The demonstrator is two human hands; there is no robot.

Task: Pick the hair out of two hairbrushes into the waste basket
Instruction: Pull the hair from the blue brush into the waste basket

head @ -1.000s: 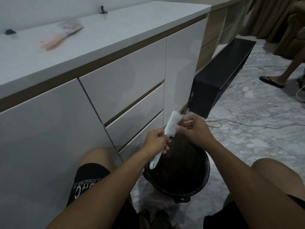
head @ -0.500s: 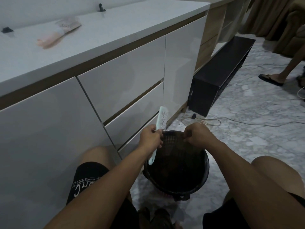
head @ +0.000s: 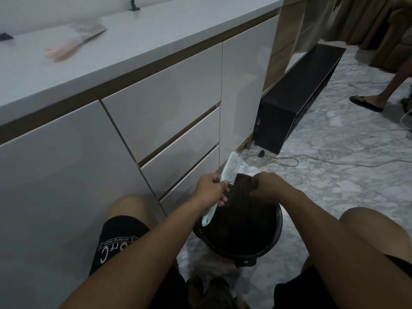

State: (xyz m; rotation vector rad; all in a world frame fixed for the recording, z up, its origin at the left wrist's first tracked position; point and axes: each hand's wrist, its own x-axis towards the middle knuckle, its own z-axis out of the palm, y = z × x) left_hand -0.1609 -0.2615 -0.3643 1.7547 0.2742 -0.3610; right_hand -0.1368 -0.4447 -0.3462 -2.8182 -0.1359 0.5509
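My left hand (head: 210,188) grips the handle of a pale green hairbrush (head: 230,168), its white bristles facing right above the rim of a black mesh waste basket (head: 274,237) on the floor between my knees. My right hand (head: 266,186) hovers over the basket's far side with fingers pinched together; whether hair is between them is too small to tell. A second hairbrush (head: 75,41), pinkish with a light head, lies on the white counter at the upper left, far from both hands.
A white cabinet with drawers (head: 169,112) stands close on my left. A black low bench (head: 296,97) and a loose cable (head: 312,159) lie on the marble floor beyond the basket. Another person's sandalled foot (head: 365,102) is at the far right.
My right hand left the brush bristles and dropped over the basket. The green brush tilted more upright, then leaned right again, still in my left hand.
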